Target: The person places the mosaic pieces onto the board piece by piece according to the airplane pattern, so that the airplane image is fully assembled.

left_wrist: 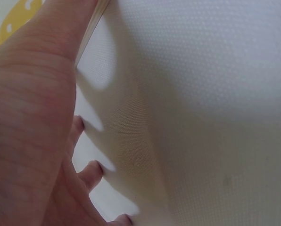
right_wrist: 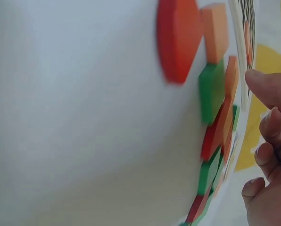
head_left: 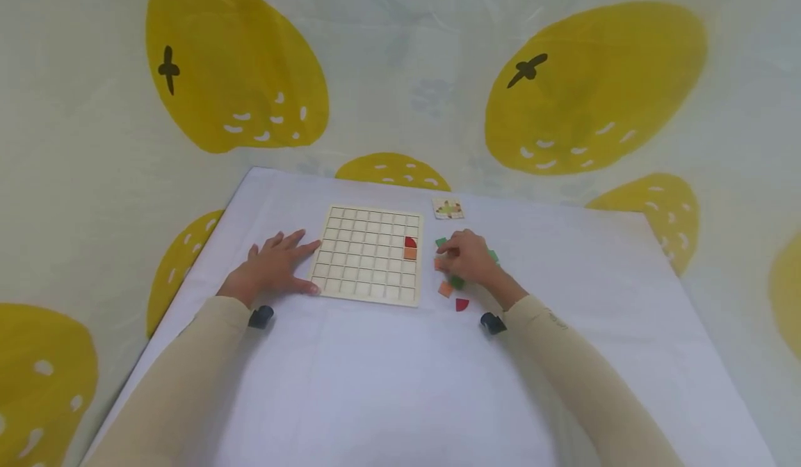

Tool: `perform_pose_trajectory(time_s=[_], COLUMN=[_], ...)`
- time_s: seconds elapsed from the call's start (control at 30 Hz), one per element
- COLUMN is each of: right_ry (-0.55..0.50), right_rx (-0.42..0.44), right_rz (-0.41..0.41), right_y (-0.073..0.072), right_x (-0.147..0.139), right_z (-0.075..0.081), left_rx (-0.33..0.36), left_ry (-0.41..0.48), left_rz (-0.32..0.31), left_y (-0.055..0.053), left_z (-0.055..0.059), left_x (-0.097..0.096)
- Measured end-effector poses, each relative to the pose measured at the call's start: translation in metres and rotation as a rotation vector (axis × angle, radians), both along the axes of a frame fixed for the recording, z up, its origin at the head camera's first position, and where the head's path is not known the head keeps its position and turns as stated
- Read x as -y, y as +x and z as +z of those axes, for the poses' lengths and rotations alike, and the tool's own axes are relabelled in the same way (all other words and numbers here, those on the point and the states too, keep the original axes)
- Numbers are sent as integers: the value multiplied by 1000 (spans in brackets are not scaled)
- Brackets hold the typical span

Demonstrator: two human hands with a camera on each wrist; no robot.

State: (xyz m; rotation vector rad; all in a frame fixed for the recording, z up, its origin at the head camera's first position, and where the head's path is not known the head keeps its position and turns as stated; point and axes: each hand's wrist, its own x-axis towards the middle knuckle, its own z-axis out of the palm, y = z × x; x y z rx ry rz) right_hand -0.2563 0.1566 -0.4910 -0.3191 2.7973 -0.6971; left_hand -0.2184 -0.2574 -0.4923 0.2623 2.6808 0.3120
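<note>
Board: the pale gridded board (head_left: 366, 258) is lying flat on the white-covered bench (head_left: 375, 383), between the two hands.
Pieces on the grid: a red quarter-round (head_left: 409, 242) and an orange square (head_left: 409, 253) are sitting in neighbouring cells by the right edge, the orange one nearer the person.
Loose pieces: a green piece (head_left: 457, 283), an orange tile (head_left: 446, 289) and a red piece (head_left: 462, 304) are lying beside the board, with others partly hiding under the right hand.
Patterned card: the small card (head_left: 448, 208) is resting beyond the loose pieces, near the board's far right corner.
Left grip: the left hand (head_left: 275, 265) is spreading its fingers, released, with index finger and thumb touching the board's left side, apparently steadying it.
Right grip: the right hand (head_left: 468, 257) is bending its fingers over the loose pieces; whether it is grasping one, I cannot tell.
Step in hand: the person seems to be choosing or picking up a piece.
Next move: this is probably calling for a firm pinch on one piece without nudging its neighbours, the left hand holding the board steady.
</note>
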Motion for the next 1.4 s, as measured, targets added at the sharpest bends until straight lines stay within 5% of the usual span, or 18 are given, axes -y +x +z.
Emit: perform_pose_trajectory(time_s=[0.57, 0.87, 1.4], right_ry=[5, -39, 20], right_rx=[17, -41, -71], right_rz=[-72, -66, -39], right_y=[17, 29, 25], right_x=[-57, -50, -42], right_z=[-1, -6, -15], left_rx=[-2, 11, -3], left_ry=[-8, 5, 9], left_rz=[-1, -1, -14], left_y=[1, -2, 0], left_z=[3, -2, -1], left_x=[-1, 2, 1])
